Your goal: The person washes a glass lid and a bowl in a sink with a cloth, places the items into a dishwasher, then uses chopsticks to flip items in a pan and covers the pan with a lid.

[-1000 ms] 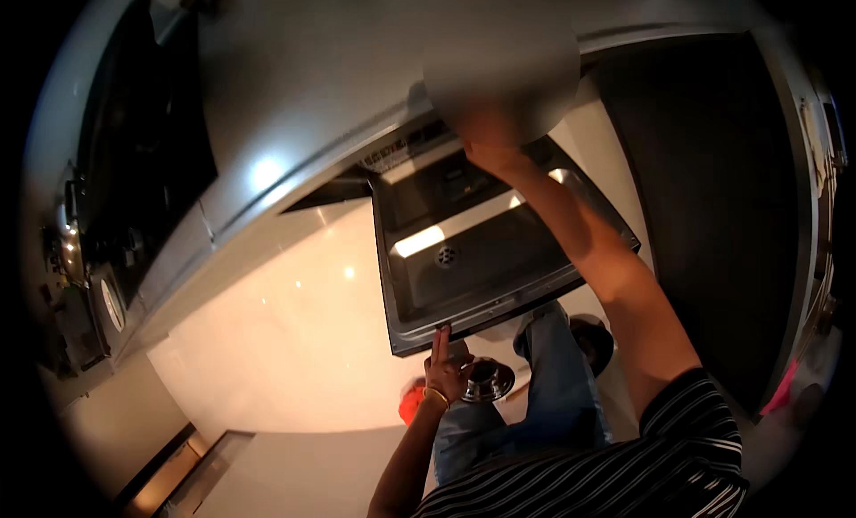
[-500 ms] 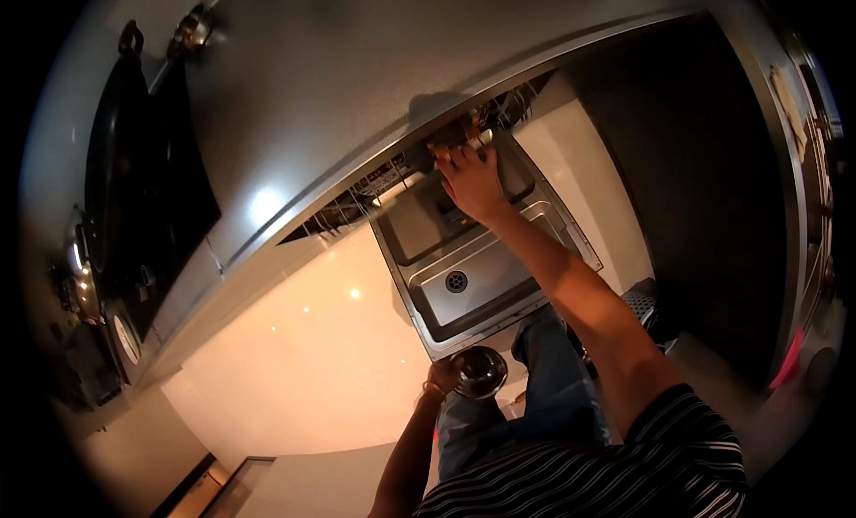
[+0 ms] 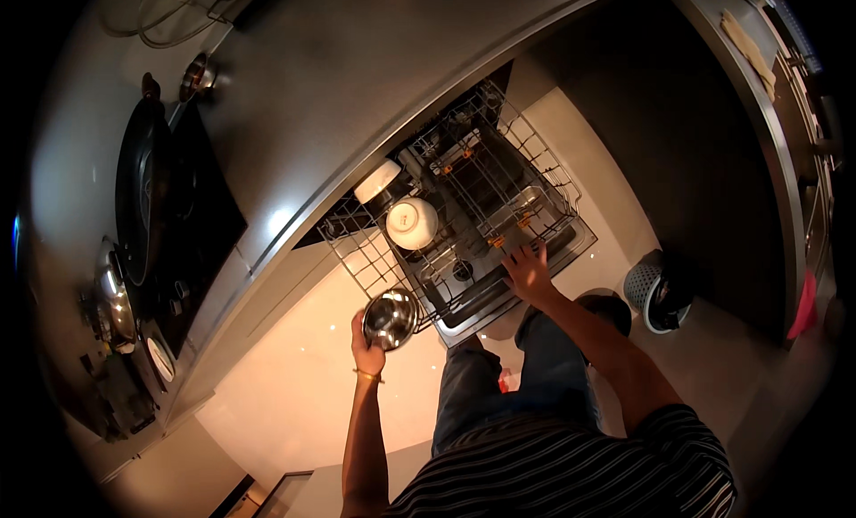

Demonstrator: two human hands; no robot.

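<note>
My left hand (image 3: 367,350) grips a shiny metal bowl (image 3: 390,319) by its rim, at the front left corner of a dishwasher rack (image 3: 352,259). The rack stands pulled out over the lowered dishwasher door (image 3: 473,326). A white bowl (image 3: 412,224) sits tilted in its left part, with its base facing me. Behind that is another white dish (image 3: 376,181), partly under the counter edge. My right hand (image 3: 530,275) is at the rack's front edge, fingers spread beside an orange clip (image 3: 496,242). Whether the fingertips touch the wire is hard to tell.
Over the dishwasher runs a grey countertop (image 3: 339,81). On the left, a black pan (image 3: 138,188) stands on a dark hob (image 3: 209,224). A grey perforated basket (image 3: 646,291) is on the floor at right. A dark panel (image 3: 678,152) rises beside the dishwasher.
The rack has come out from under the counter toward me, my right hand moving back with it. My left hand has raised the metal bowl forward and left to the rack's corner.
</note>
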